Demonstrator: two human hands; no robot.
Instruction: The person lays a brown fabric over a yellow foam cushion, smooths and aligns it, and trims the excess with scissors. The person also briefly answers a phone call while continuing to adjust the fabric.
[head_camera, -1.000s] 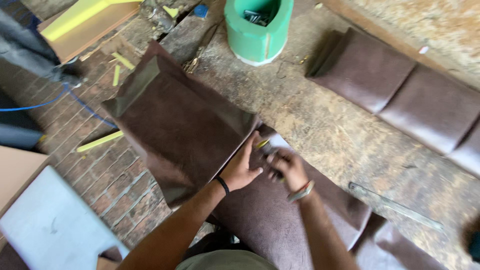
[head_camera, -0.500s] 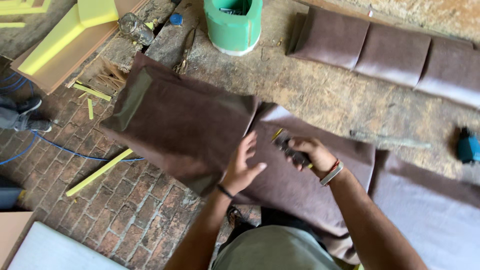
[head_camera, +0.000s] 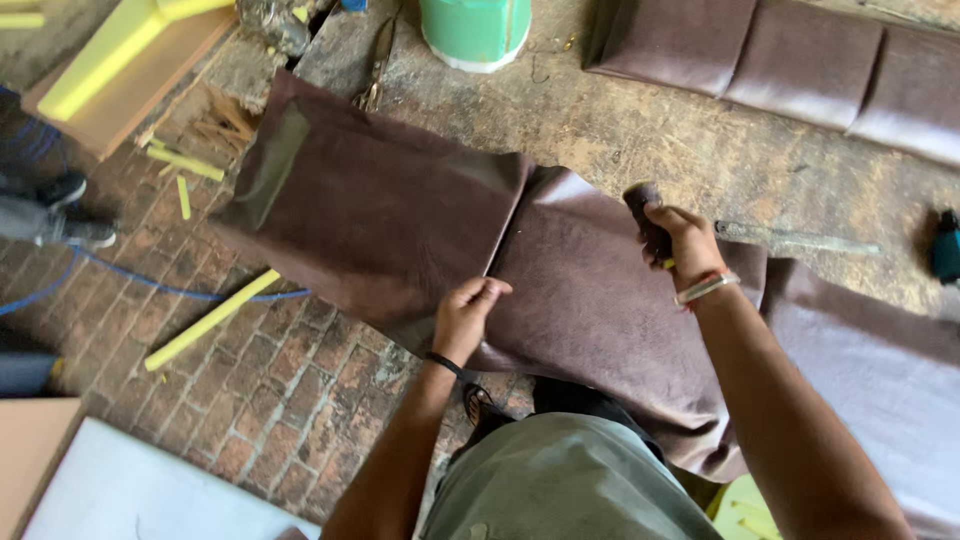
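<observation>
A large sheet of brown leather-like material (head_camera: 370, 215) lies over the edge of a worn wooden workbench (head_camera: 640, 130), its left part folded up with a crease (head_camera: 505, 225) down the middle. My left hand (head_camera: 465, 315) pinches the lower end of that crease, fingers curled on the sheet's edge. My right hand (head_camera: 678, 240) is closed around a dark tool handle (head_camera: 645, 215), lifted just above the flat right part of the sheet (head_camera: 600, 300).
A green bucket (head_camera: 475, 30) stands at the bench's far edge beside scissors (head_camera: 375, 65). Brown cushion panels (head_camera: 800, 60) lie at the back right, a metal strip (head_camera: 790, 240) and a teal tool (head_camera: 945, 245) to the right. Yellow foam strips (head_camera: 205, 320) and a blue cable (head_camera: 150, 290) lie on the brick floor; someone's shoes (head_camera: 70, 210) at left.
My right hand has lifted off the sheet and moved right with the tool. My left hand has shifted from lying flat on the folded part to pinching the crease's lower end.
</observation>
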